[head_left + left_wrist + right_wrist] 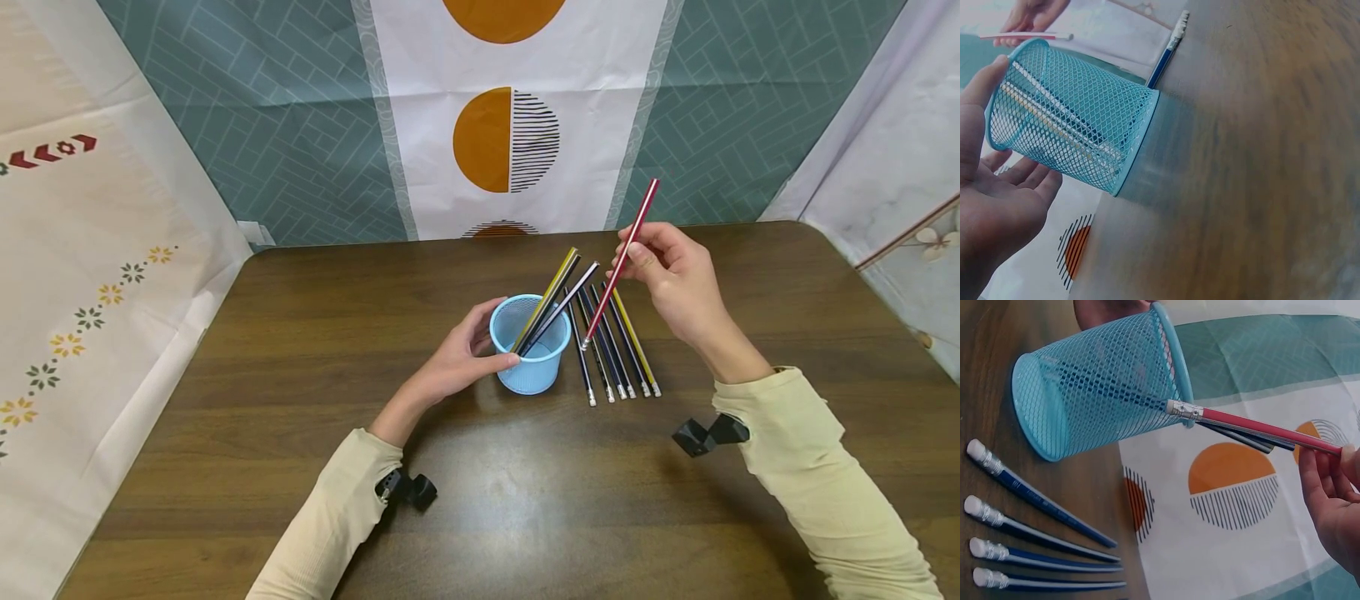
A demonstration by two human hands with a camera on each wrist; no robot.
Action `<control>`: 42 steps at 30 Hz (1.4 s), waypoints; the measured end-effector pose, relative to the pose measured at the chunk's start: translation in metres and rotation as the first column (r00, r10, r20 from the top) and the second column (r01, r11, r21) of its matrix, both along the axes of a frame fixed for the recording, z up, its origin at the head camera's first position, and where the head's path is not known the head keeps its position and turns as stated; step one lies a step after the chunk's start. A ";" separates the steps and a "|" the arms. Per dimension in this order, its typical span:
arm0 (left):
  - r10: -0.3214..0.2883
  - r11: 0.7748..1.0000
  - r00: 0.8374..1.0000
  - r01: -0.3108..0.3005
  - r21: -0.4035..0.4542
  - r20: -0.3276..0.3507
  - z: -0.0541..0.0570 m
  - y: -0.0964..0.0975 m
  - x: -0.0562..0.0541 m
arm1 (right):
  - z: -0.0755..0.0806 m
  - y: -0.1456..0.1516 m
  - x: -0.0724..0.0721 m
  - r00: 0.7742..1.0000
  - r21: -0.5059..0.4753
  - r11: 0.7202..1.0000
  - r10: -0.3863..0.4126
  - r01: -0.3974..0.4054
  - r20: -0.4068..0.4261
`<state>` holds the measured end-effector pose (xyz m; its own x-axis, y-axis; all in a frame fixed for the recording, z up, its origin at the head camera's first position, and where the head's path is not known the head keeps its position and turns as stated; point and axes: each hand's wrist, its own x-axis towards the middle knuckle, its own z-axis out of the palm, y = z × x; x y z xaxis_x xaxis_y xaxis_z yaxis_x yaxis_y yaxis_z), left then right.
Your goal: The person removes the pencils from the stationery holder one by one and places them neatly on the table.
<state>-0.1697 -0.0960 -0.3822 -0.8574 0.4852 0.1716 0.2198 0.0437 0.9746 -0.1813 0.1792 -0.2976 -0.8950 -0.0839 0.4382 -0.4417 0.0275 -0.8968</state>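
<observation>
In the head view, a light-blue mesh pencil cup (528,379) stands upright on the table. My left hand (468,354) holds it from the left side, thumb at the rim and fingers around the far side. Three pencils lean inside, one of them yellow-striped (552,288). My right hand (678,279) pinches a red pencil (641,212) with a white stripe, slanted with its eraser end down. That eraser end (1179,409) appears in front of the cup's rim in the right wrist view. Right of the cup lies a row of several pencils, including a dark blue pencil (1047,501).
A brown wooden table (300,358) carries everything. Behind it hangs a teal and white cloth (592,125) with orange circles. Pale patterned cloths hang at the left (112,350) and right sides. Each sleeve has a small black camera (408,490) at the wrist.
</observation>
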 end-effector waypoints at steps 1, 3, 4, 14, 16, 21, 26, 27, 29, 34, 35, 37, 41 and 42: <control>0.001 1.000 1.000 -0.001 -0.001 -0.001 0.000 0.000 0.000 | -0.001 0.001 0.000 1.000 0.015 1.000 -0.003 0.003 0.002; 0.001 1.000 1.000 -0.001 -0.003 -0.002 0.000 0.000 0.000 | -0.002 0.002 -0.001 1.000 0.041 0.999 -0.011 0.011 0.006; 0.001 1.000 1.000 -0.001 -0.005 -0.001 0.000 0.000 0.000 | -0.003 0.003 -0.001 1.000 0.058 0.998 -0.018 0.017 0.008; 0.003 1.000 1.000 -0.002 -0.016 0.009 0.001 0.000 0.000 | -0.010 0.010 -0.004 0.995 0.240 0.967 -0.092 0.082 0.030; 0.000 1.000 1.000 0.000 -0.012 0.012 0.001 0.000 0.000 | -0.012 0.012 -0.004 0.993 0.258 0.961 -0.110 0.097 0.037; -0.001 1.000 1.000 0.001 -0.004 0.017 0.001 0.000 0.001 | -0.015 0.014 -0.006 0.989 0.251 0.962 -0.127 0.106 0.071; 0.002 1.000 1.000 -0.002 -0.005 0.016 0.001 0.000 0.001 | -0.019 0.017 -0.007 0.982 0.270 0.957 -0.144 0.107 0.123; 0.002 1.000 1.000 -0.002 -0.005 0.014 0.001 0.000 0.001 | -0.020 0.017 -0.007 0.979 0.277 0.955 -0.149 0.107 0.137; 0.001 1.000 1.000 -0.001 -0.007 0.008 0.000 0.000 0.000 | -0.021 0.018 -0.008 0.973 0.289 0.952 -0.159 0.106 0.167; 0.002 1.000 1.000 -0.002 -0.014 -0.002 -0.001 0.000 0.000 | -0.025 0.020 -0.010 0.965 0.310 0.945 -0.171 0.105 0.197; 0.003 1.000 1.000 -0.003 -0.015 -0.002 -0.001 0.000 0.000 | -0.025 0.020 -0.010 0.965 0.312 0.945 -0.170 0.103 0.198; 0.003 1.000 1.000 -0.003 -0.013 -0.001 -0.001 0.000 0.000 | -0.026 0.021 -0.011 0.966 0.317 0.943 -0.169 0.101 0.197; 0.002 1.000 1.000 -0.002 -0.010 -0.001 0.000 0.000 0.000 | -0.028 0.024 -0.012 0.966 0.339 0.936 -0.171 0.098 0.193; 0.002 1.000 1.000 -0.002 -0.011 -0.001 0.000 0.000 0.000 | -0.029 0.025 -0.013 0.966 0.345 0.933 -0.172 0.098 0.192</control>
